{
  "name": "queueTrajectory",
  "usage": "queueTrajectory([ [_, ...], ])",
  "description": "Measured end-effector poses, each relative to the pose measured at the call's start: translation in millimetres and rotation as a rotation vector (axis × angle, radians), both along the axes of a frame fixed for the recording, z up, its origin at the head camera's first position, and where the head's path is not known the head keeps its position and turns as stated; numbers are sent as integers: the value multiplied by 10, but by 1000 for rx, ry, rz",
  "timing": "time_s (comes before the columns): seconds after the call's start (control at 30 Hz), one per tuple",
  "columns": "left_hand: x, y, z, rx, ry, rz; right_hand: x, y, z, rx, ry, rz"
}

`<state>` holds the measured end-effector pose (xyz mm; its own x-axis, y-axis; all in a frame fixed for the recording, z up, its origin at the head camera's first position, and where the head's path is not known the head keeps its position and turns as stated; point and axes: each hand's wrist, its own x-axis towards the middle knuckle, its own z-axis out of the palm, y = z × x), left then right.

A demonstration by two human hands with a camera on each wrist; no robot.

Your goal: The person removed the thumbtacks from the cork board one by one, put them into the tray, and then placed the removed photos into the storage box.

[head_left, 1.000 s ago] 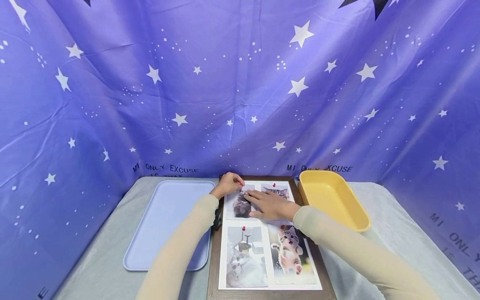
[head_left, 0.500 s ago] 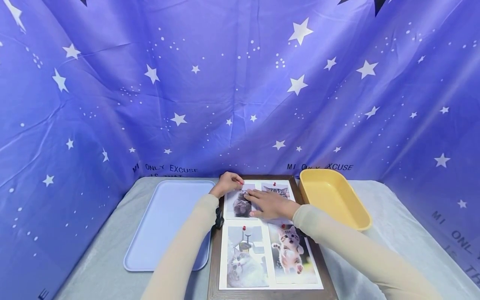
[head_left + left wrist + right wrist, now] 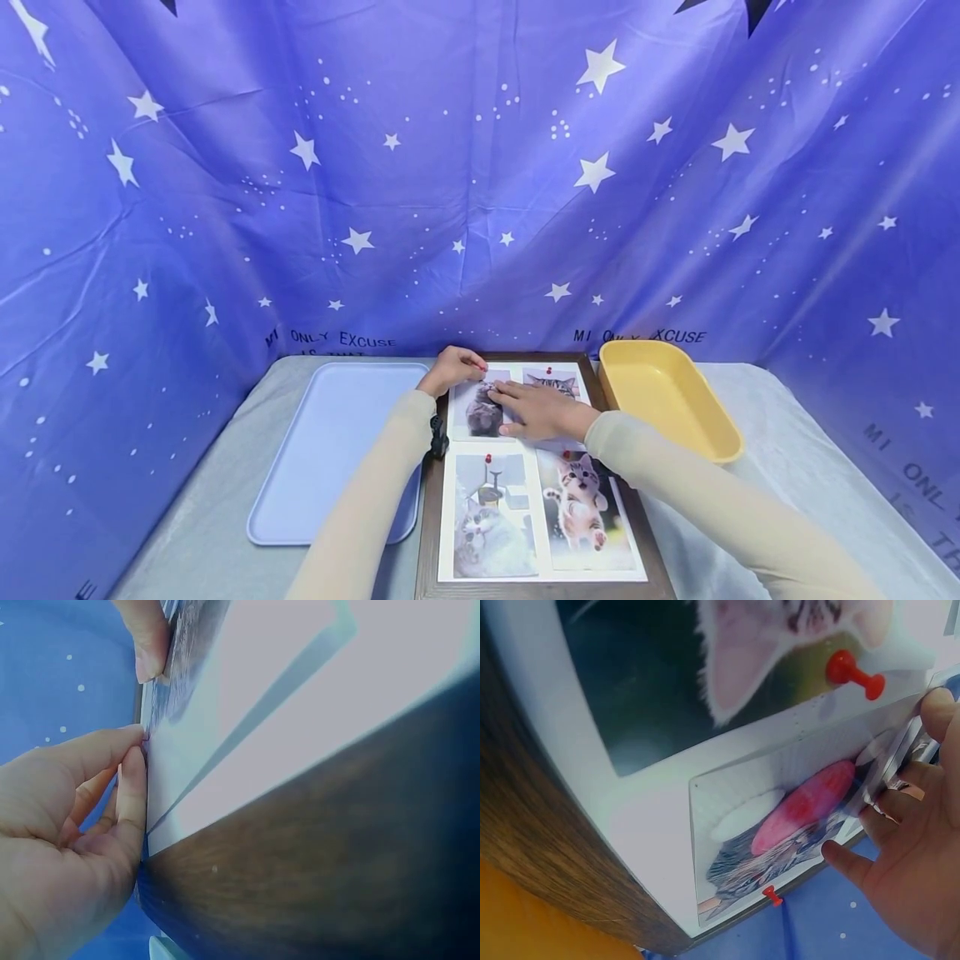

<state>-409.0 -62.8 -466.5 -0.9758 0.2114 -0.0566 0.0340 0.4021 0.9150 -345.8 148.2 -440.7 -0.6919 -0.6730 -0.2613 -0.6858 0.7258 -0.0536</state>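
A brown-framed board [image 3: 429, 542] with a white surface lies on the table, bearing several cat photos. At the top of the upper-left grey cat photo [image 3: 483, 414], my left hand [image 3: 454, 369] pinches a red push pin [image 3: 482, 367] between thumb and finger. In the left wrist view only a sliver of that pin shows at the fingertips. My right hand [image 3: 546, 411] rests with spread, straight fingers across the upper photos, its fingertips on the grey cat photo. The right wrist view shows this hand [image 3: 911, 817] beside a tabby photo [image 3: 780, 832] held by a red push pin [image 3: 772, 895].
Left of the board lies a light blue tray [image 3: 337, 450], partly behind the left sleeve. A yellow bin [image 3: 667, 400] stands to the right. Red pins also hold the lower-left cat photo [image 3: 491, 525] and the lower-right kitten photo [image 3: 585, 517]. A starry blue curtain [image 3: 465, 183] hangs behind.
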Motion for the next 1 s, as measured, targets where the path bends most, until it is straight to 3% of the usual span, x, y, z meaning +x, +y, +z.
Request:
queueTrajectory([
  [0.37, -18, -1, -23, 17, -6, 0, 0, -1, -2, 7, 9, 0],
  [0.7, -19, -31, -4, 50, 1, -49, -1, 5, -11, 3, 21, 11],
  [1.0, -43, 8, -23, 7, -27, -14, 6, 4, -10, -7, 27, 16],
])
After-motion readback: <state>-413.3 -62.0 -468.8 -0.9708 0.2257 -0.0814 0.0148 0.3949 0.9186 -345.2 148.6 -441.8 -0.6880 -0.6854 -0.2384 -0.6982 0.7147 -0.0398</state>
